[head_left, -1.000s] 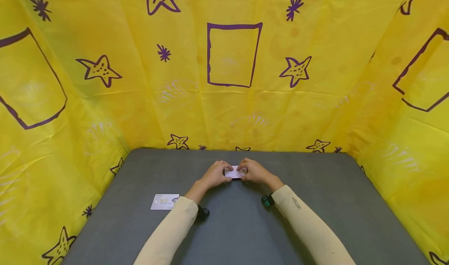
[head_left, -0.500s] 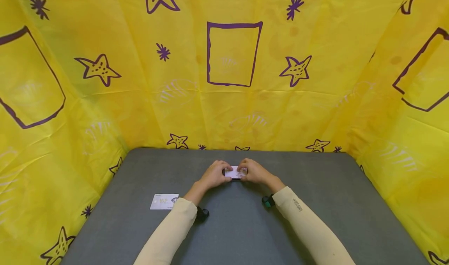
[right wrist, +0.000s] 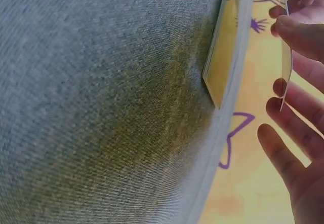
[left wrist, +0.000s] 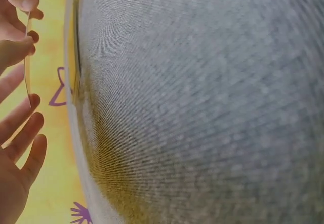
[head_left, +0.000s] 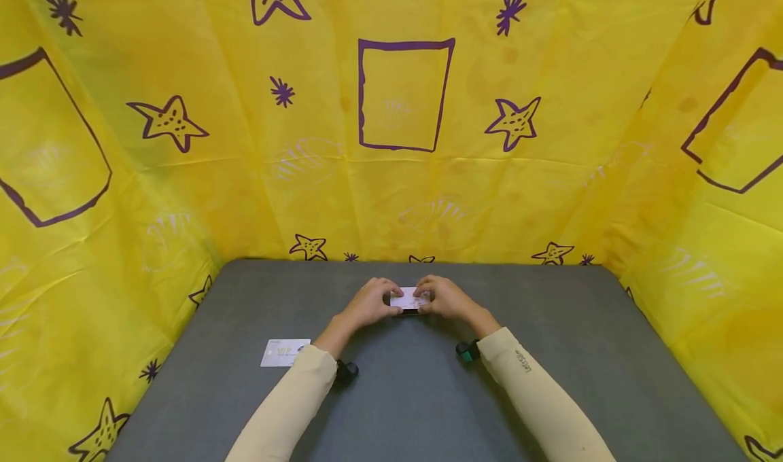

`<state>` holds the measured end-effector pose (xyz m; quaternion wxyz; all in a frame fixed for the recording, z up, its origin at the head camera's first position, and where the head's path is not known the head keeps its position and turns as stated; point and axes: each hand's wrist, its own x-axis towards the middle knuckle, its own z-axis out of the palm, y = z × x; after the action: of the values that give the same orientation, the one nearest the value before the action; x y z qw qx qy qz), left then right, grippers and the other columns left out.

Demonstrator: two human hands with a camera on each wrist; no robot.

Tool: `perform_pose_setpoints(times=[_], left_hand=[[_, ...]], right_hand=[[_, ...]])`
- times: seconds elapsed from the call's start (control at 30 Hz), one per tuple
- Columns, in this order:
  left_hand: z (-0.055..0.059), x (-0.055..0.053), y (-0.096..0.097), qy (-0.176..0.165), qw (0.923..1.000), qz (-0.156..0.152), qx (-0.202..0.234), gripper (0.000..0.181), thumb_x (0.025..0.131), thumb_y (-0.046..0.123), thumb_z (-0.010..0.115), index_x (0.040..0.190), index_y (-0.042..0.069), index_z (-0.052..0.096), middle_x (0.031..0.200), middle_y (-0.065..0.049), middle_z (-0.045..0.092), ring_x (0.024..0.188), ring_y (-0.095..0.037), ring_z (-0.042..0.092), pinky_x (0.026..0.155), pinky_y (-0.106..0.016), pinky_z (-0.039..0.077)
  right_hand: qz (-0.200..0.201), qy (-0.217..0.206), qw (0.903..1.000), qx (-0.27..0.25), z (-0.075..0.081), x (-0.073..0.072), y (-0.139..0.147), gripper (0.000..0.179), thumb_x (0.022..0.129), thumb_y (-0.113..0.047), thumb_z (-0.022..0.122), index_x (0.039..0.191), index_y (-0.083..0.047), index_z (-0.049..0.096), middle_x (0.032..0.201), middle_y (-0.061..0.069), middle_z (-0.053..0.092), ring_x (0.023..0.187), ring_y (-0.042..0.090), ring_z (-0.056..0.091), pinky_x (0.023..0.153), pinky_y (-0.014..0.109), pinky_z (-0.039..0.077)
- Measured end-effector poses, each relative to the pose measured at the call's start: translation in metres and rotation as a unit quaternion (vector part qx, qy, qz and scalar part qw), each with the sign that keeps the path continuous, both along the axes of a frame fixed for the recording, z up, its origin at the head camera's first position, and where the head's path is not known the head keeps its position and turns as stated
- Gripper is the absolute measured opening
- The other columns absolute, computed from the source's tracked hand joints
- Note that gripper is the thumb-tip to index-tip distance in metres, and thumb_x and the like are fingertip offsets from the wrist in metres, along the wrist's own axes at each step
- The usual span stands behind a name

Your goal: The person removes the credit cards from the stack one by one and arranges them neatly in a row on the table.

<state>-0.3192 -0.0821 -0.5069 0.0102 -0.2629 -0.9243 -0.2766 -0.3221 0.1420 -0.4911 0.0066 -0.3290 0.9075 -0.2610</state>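
A thin white card [head_left: 405,299] with printing on it is held between my two hands, near the far side of the table. My left hand [head_left: 370,303] pinches its left end and my right hand [head_left: 449,299] pinches its right end, thumbs on the near side. In the left wrist view the card [left wrist: 28,69] stands apart from the tabletop and bends slightly. Under it on the table lies a flat, dark-edged thing [right wrist: 221,57], whose kind I cannot tell; the head view shows only a dark strip of it below the card.
A white card marked VIP [head_left: 283,352] lies to the left on the grey table [head_left: 404,394], partly covered by the left sleeve. Yellow cloth [head_left: 391,197] with purple starfish drawings hangs behind the table and at both sides.
The held card has risen slightly, and the dark strip below it shows a little wider. Both hands keep their hold. The VIP card lies in the same place.
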Motion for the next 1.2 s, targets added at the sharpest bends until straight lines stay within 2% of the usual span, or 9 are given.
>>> perform_pose_setpoints(times=[0.3,0.57,0.73,0.97,1.2], left_hand=[[0.005,0.007,-0.003,0.02,0.9994,0.007,0.026,0.027,0.082,0.028,0.078,0.104,0.013,0.073,0.119,-0.008,0.066,0.113,-0.028,0.055,0.099,-0.046,0.044],[0.007,0.013,-0.007,0.033,0.9975,0.026,0.057,0.025,0.078,0.026,0.08,0.099,0.014,0.073,0.116,-0.006,0.067,0.111,-0.027,0.055,0.097,-0.046,0.045],[0.01,0.017,-0.009,0.046,0.997,0.027,0.056,0.024,0.078,0.026,0.081,0.097,0.014,0.074,0.115,-0.006,0.068,0.111,-0.027,0.056,0.097,-0.046,0.045],[0.018,0.023,-0.013,0.042,0.9974,0.022,0.054,0.023,0.078,0.026,0.08,0.096,0.013,0.074,0.118,-0.008,0.067,0.112,-0.027,0.055,0.098,-0.047,0.044],[0.021,0.028,-0.018,0.042,0.9973,0.024,0.056,0.023,0.078,0.026,0.08,0.096,0.014,0.074,0.119,-0.007,0.067,0.114,-0.027,0.055,0.1,-0.047,0.043]], right_hand=[[-0.011,-0.009,0.9999,-0.009,0.006,0.004,-0.003,0.027,0.08,-0.012,0.078,0.105,-0.004,0.072,0.117,0.015,0.062,0.106,0.032,0.059,0.089,0.045,0.051],[0.005,0.02,0.9998,0.001,0.014,0.008,-0.006,0.026,0.08,-0.014,0.077,0.105,-0.006,0.073,0.116,0.013,0.063,0.108,0.031,0.059,0.092,0.046,0.049],[0.016,0.039,0.9991,0.004,0.017,0.012,-0.007,0.027,0.08,-0.015,0.078,0.105,-0.005,0.073,0.114,0.013,0.064,0.106,0.03,0.059,0.091,0.045,0.049],[0.014,0.05,0.9986,0.011,0.018,0.016,-0.01,0.028,0.08,-0.015,0.079,0.104,-0.005,0.073,0.114,0.013,0.064,0.106,0.029,0.059,0.092,0.044,0.049],[0.027,0.072,0.997,0.004,0.02,0.02,-0.013,0.027,0.079,-0.016,0.079,0.103,-0.005,0.073,0.112,0.012,0.064,0.105,0.028,0.059,0.091,0.043,0.049]])
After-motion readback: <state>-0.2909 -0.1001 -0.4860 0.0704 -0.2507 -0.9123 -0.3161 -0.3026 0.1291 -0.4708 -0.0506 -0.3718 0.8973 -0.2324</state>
